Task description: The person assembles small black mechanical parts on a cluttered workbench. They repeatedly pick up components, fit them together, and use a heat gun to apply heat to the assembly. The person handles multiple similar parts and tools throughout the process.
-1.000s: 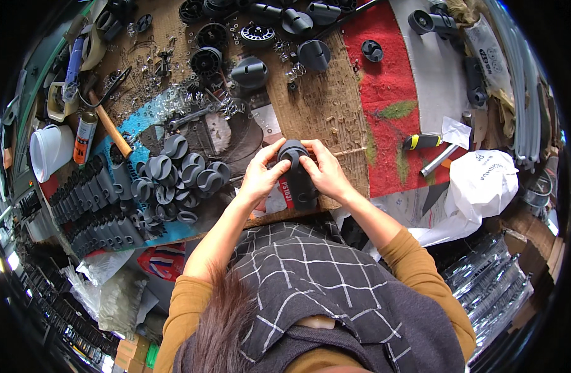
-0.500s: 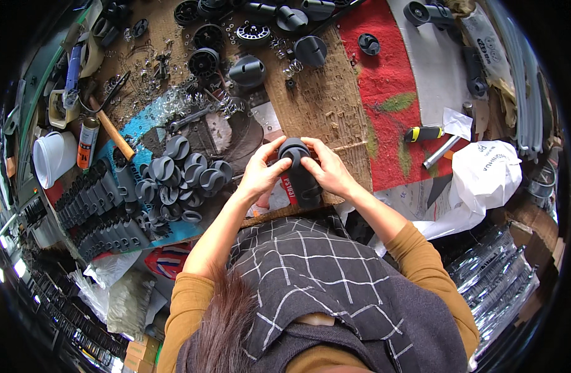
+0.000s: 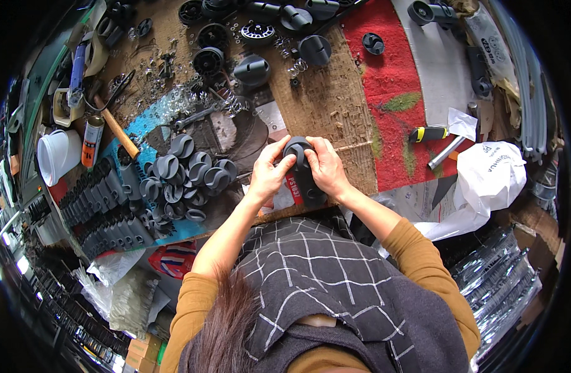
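At the near edge of the workbench, both my hands close round a dark grey round knob (image 3: 296,147) on top of a black housing (image 3: 309,189). My left hand (image 3: 271,171) grips the knob's left side, thumb pressed on its top. From the other side my right hand (image 3: 326,169) holds it, its thumb on the top face. The fingertips behind the knob are hidden. Left of my hands lies a pile of similar grey knobs (image 3: 199,168) with curved ridges. Rows of dark grey plastic parts (image 3: 96,198) stand beyond that pile, further left.
Springs and washers (image 3: 173,105) lie scattered behind, with black wheels (image 3: 209,61) at the back. A hammer (image 3: 117,127), a spray can (image 3: 92,142) and a white tub (image 3: 58,155) stand left. Rightward are a yellow-black handled tool (image 3: 428,133), a metal tube (image 3: 444,152) and a white plastic bag (image 3: 490,180).
My right hand has shifted its grip, with its thumb now higher on the knob. The whole bench appears slightly further right and lower as the view moved. Both hands stay on the knob.
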The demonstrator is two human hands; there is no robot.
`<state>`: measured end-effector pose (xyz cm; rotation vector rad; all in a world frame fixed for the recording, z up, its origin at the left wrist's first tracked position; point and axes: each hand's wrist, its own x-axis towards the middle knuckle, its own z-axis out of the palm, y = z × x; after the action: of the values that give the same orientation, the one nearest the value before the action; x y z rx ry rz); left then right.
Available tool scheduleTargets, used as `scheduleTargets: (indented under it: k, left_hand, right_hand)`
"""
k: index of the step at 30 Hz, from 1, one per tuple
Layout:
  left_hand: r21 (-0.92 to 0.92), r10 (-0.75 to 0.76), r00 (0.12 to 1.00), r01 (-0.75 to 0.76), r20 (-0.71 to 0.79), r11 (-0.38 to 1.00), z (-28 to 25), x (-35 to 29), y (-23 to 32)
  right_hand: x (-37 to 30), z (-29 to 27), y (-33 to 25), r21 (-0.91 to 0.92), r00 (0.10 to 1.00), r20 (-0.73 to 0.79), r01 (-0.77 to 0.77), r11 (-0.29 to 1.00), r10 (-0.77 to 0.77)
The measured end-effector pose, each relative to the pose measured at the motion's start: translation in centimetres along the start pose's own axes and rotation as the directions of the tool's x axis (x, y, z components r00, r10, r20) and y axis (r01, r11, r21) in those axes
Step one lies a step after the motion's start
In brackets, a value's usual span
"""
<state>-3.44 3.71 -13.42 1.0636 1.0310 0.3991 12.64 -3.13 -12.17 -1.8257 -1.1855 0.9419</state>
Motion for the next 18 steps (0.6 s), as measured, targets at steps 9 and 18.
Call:
scheduleTargets:
  k: [9, 18]
  left_hand:
    - [0.108, -0.085, 0.987, 0.071, 0.137, 0.992, -1.1, 0.2, 1.0]
    - [0.151, -0.204, 0.964, 0.179, 0.171, 0.972, -1.4, 0.7, 2.5]
  right_hand:
    - [-0.5, -0.1, 1.0, 0.015, 0.995, 0.093, 0.037, 0.999, -0.038]
    - [0.1, -0.9, 1.5, 0.187, 0.936, 0.334, -0.182, 0.965, 0.112]
